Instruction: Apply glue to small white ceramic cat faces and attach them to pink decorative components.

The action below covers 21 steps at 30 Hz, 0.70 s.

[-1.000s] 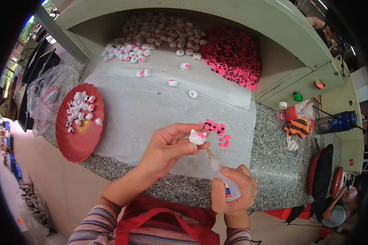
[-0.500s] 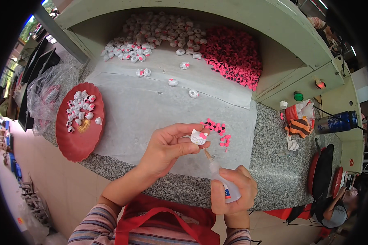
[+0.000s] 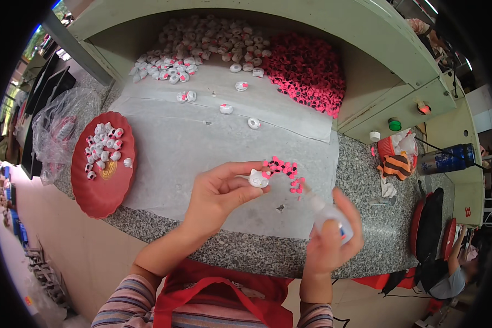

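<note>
Between thumb and fingers, my left hand point(image 3: 218, 194) pinches a small white cat-head figurine point(image 3: 257, 178) with a pink bow. My right hand point(image 3: 336, 240) is closed around a translucent glue bottle point(image 3: 328, 214). The bottle's thin tip points up and left, apart from the figurine, and is smeared by motion. Beside the figurine, small pink-and-black pieces point(image 3: 281, 167) lie scattered on the white paper sheet point(image 3: 202, 147). A few more white figurines point(image 3: 253, 123) rest farther back on the paper.
A red scalloped plate point(image 3: 101, 191) holding finished-looking white figurines stands at the left. Under the green shelf point(image 3: 361, 33) are heaps of white figurines point(image 3: 208, 38) and pink-black pieces point(image 3: 306, 71). At the right sit a red basket point(image 3: 386, 146) and a blue bottle point(image 3: 448, 158). A person point(image 3: 448, 281) is far right.
My right hand has drawn the glue bottle away from the figurine, to the right. My left hand has shifted slightly left, still gripping the figurine. The whole view has moved a little.
</note>
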### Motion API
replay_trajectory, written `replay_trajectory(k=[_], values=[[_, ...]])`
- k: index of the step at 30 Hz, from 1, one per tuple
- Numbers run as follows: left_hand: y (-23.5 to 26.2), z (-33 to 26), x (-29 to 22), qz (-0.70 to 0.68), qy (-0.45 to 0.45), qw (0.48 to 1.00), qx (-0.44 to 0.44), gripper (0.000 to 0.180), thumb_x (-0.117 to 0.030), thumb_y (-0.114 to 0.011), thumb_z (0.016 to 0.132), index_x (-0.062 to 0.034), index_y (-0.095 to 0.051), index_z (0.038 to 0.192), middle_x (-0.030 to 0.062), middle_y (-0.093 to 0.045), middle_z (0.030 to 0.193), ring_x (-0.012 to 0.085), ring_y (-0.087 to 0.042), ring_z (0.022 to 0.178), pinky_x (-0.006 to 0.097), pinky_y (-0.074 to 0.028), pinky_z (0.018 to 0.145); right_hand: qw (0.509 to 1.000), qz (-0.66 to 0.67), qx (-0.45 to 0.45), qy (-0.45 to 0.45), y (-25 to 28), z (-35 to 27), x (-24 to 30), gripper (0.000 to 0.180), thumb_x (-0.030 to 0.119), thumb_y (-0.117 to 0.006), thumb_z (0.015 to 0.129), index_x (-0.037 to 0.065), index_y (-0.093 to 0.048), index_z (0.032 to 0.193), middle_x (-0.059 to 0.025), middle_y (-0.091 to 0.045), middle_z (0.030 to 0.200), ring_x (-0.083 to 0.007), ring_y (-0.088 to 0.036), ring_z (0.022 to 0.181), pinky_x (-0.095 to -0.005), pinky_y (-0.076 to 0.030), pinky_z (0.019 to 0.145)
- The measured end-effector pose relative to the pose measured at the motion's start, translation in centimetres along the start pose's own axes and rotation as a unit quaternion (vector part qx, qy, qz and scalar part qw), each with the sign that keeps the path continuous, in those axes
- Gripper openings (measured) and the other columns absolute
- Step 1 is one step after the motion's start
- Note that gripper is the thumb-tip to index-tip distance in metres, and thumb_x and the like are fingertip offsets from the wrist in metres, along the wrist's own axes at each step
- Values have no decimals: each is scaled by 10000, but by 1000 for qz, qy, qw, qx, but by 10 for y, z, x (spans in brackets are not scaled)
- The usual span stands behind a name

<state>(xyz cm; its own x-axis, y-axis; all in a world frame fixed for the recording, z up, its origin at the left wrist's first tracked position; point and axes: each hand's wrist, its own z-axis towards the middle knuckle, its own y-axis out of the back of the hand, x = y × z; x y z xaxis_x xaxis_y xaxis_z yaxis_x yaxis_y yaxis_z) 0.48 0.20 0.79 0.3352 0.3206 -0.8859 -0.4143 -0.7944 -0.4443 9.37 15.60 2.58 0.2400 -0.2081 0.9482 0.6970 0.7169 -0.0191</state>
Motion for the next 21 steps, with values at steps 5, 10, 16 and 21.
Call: replay_trajectory(k=[5, 10, 16, 21], values=[[-3, -2, 0, 121, -66, 990, -23, 345, 89, -565, 745, 49, -517, 1084, 153, -584, 1024, 208, -606, 888, 281, -487, 788, 958, 111, 42, -260, 12, 54, -18, 132, 10, -547, 692, -25, -523, 817, -90, -567, 746, -118, -499, 545, -213, -391, 485], [-2, 2, -1, 54, -19, 998, -34, 349, 82, -563, 741, 46, -520, 1086, 132, -606, 975, 205, -618, 839, 279, -486, 770, 923, -205, 234, -227, 28, 57, -55, 173, 9, -658, 639, 34, -546, 769, -27, -561, 701, -99, -526, 655, -231, -432, 572], [3, 5, 4, 27, -20, 999, -38, 356, 67, -574, 739, 40, -522, 1089, 137, -601, 992, 211, -618, 847, 279, -486, 758, 863, -402, 305, -38, 8, 40, -54, 241, 135, -696, 623, 47, -629, 838, -116, -618, 818, -283, -598, 732, -355, -458, 635], [1, 5, 9, 29, -26, 998, -47, 357, 67, -575, 742, 40, -519, 1093, 136, -598, 998, 211, -617, 848, 279, -484, 756, 839, -475, 266, -18, 2, 35, -54, 182, 138, -668, 635, 37, -629, 781, -132, -622, 777, -290, -599, 674, -325, -466, 621]])
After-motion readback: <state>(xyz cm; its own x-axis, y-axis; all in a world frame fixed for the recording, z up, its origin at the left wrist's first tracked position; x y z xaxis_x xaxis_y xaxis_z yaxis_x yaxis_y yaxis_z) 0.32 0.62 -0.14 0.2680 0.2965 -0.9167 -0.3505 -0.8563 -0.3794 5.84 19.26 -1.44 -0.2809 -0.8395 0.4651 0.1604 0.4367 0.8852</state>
